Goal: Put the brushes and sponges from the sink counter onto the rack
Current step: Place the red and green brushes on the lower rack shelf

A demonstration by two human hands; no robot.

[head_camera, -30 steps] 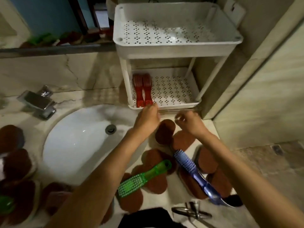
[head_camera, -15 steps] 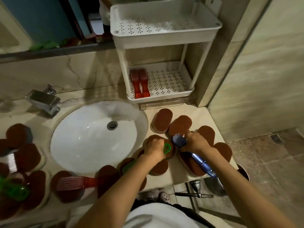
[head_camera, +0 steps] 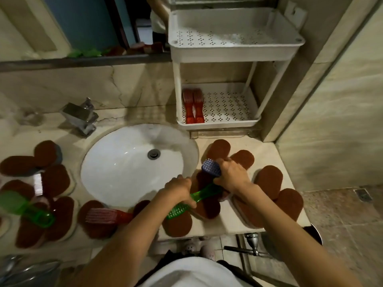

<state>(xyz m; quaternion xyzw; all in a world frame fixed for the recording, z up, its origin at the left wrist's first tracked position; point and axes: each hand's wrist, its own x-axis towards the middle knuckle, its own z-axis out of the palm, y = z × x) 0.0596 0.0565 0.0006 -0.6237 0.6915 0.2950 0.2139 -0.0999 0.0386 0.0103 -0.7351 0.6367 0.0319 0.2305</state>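
My left hand (head_camera: pixel 179 188) grips a green brush (head_camera: pixel 187 203) at its middle, just above the brown sponges right of the sink. My right hand (head_camera: pixel 231 176) is closed around a blue brush (head_camera: pixel 211 167), bristle head pointing up and left. Two red brushes (head_camera: pixel 193 105) lie side by side at the left of the lower shelf of the white two-tier rack (head_camera: pixel 217 123). The rack's top tray (head_camera: pixel 234 48) holds nothing. Several brown oval sponges (head_camera: pixel 269 181) cover the counter on the right, more sponges (head_camera: pixel 55 180) on the left, with another green brush (head_camera: pixel 24 208) and a red brush (head_camera: pixel 105 216).
A white round sink (head_camera: pixel 128 168) sits in the marble counter, with a chrome faucet (head_camera: pixel 81 117) at its back left. A mirror ledge runs along the wall behind. To the right stands a tiled wall, with floor and a metal tap (head_camera: pixel 250 245) below the counter edge.
Both hands came back from the rack's lower shelf down to the counter. The left hand took hold of the green brush and the right hand the blue brush, and both brushes are lifted slightly.
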